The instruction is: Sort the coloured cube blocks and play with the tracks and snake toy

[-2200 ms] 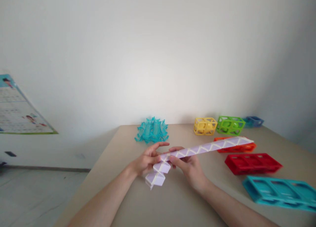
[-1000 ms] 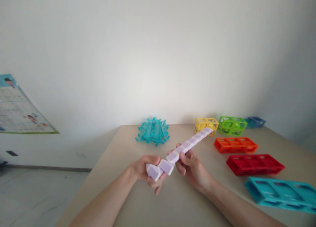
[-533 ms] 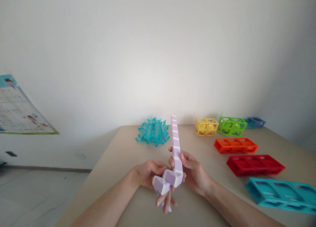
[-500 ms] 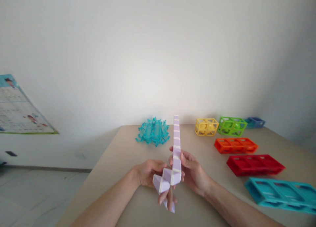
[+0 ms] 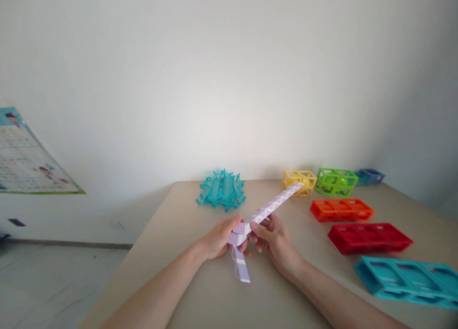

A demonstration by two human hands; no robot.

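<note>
Both hands hold a lilac snake puzzle (image 5: 275, 204), built of wedge segments with pale edges. Its long straight end slants up to the right, overlapping the yellow frame from this viewpoint. My left hand (image 5: 219, 237) is closed round the bent, folded segments, thumb on top. My right hand (image 5: 275, 240) grips the puzzle where the straight length starts, its thumb on the near side and fingers behind. A short tail of the puzzle hangs down below my left fingers. Some fingers of both hands are hidden behind the segments.
On the table (image 5: 200, 295) lie translucent turquoise pieces (image 5: 221, 190) at the back. To the right are a yellow frame (image 5: 297, 193), a green frame (image 5: 336, 182), a blue box (image 5: 372, 176), an orange frame (image 5: 341, 210), a red frame (image 5: 370, 238) and a teal frame (image 5: 411, 279).
The puzzle's straight end has swung from upright to slanting right. The folded segments have turned in my hands, and my left hand has moved up slightly.
</note>
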